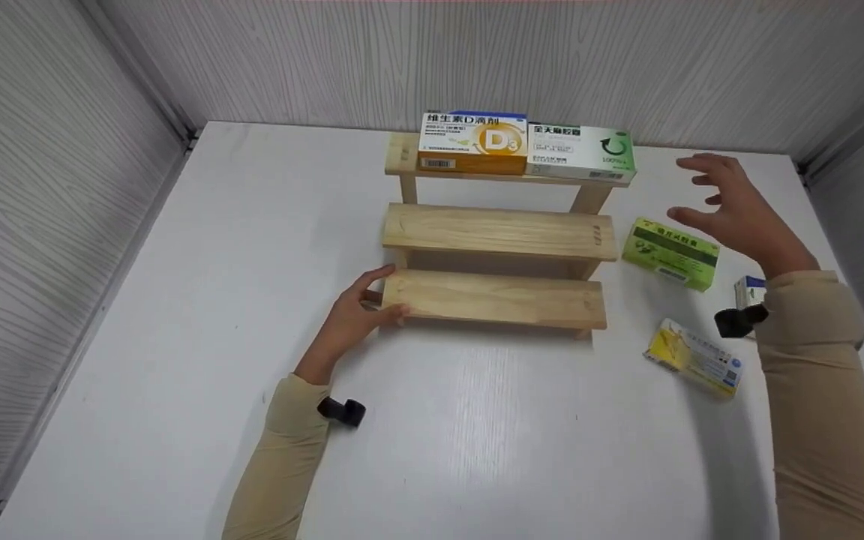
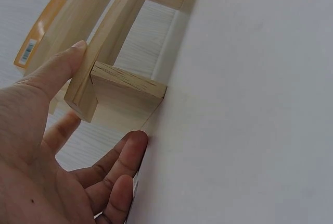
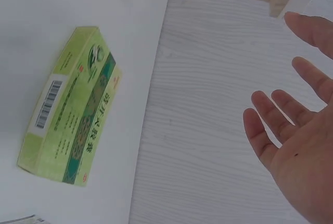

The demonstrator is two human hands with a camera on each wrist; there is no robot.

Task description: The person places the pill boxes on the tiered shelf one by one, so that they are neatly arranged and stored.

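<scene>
A three-step wooden rack (image 1: 499,229) stands on the white table. My left hand (image 1: 351,319) holds the left end of its lowest step, thumb at the front and a finger at the back edge; the left wrist view shows the thumb (image 2: 62,67) against the board. On the top step sit an orange-and-white D3 box (image 1: 473,144) and a white-and-green capsule box (image 1: 580,153), side by side. To the right of the rack, my right hand (image 1: 732,206) hovers with fingers spread and nothing held. Nearest below it lies a light green medicine box (image 1: 672,253), also in the right wrist view.
A yellow-and-white box (image 1: 694,358) lies at the right front of the table. A small blue-and-white box (image 1: 750,292) is partly hidden by the right sleeve (image 1: 814,322). Wood-grained panels (image 1: 507,60) border the table at the back and both sides.
</scene>
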